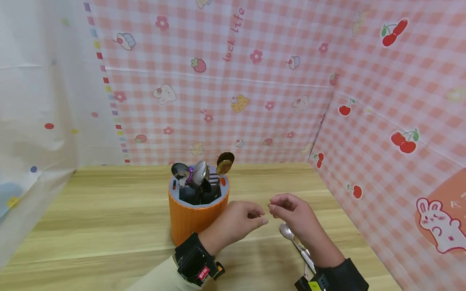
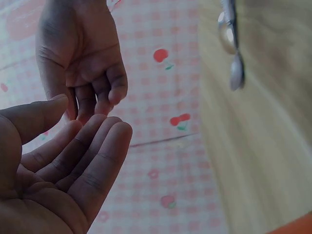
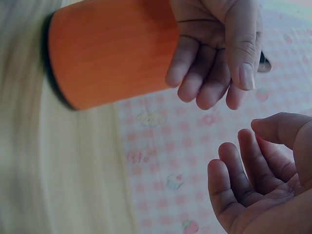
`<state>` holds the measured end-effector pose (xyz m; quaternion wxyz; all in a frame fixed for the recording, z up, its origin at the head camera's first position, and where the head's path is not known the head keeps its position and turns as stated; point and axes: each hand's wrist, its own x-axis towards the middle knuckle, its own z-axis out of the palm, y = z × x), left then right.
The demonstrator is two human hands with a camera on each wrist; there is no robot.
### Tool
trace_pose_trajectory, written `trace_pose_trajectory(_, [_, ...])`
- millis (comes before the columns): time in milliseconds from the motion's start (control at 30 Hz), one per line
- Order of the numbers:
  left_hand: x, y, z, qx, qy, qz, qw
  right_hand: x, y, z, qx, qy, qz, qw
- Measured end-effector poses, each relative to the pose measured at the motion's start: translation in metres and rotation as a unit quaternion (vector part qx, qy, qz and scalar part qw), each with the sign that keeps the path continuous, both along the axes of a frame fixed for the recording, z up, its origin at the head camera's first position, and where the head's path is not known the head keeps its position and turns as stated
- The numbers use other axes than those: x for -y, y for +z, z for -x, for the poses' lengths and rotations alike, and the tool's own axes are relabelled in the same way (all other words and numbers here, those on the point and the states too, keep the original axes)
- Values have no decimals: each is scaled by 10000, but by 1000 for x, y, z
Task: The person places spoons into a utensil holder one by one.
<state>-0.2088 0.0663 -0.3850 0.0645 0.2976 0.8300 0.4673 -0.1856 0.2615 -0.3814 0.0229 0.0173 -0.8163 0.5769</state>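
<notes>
At the bottom of the head view, a black strap with a red tag (image 1: 196,258) wraps the left wrist. Lower right of centre, a slim silver metal spoon with an oval bowl (image 1: 286,231) lies on the tabletop of pale, streaky wood grain (image 1: 109,226); a second metal spoon overlaps it, partly hidden by the right forearm.

Just above, the left hand (image 1: 236,222) and right hand (image 1: 295,214) face each other, fingers loosely bent, both holding nothing; the fingertips look close, apparently not touching. This seems a pause between grips; picking up a loose spoon would call for the right hand to lower and pinch its thin, smooth handle.

Left of centre stands an upright orange cylindrical holder with a grey slotted top (image 1: 198,222). From its dark opening rise a shiny silver spoon (image 1: 200,172) and a gold-coloured spoon (image 1: 223,167), bowls up.

Behind, filling the upper frame, hangs a creased pink-and-white checked sheet (image 1: 218,81) printed with fruit and cupcakes.
</notes>
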Motion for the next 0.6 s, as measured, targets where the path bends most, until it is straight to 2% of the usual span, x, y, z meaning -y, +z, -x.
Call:
trace_pose_trajectory(233, [-18,-25,-7,-7,-298,-118,9995,-17,-26,-11,306,-308,-10,9991])
trace_pose_trajectory(367, [-30,-39,-12,16,-504,22,9987,-24,-41,-18,414,-418,-57,9983])
trace_pose_trajectory(600, [-57,-62,-20,-222,-951,226,9950,-36,-61,-28,473,-763,58,9959])
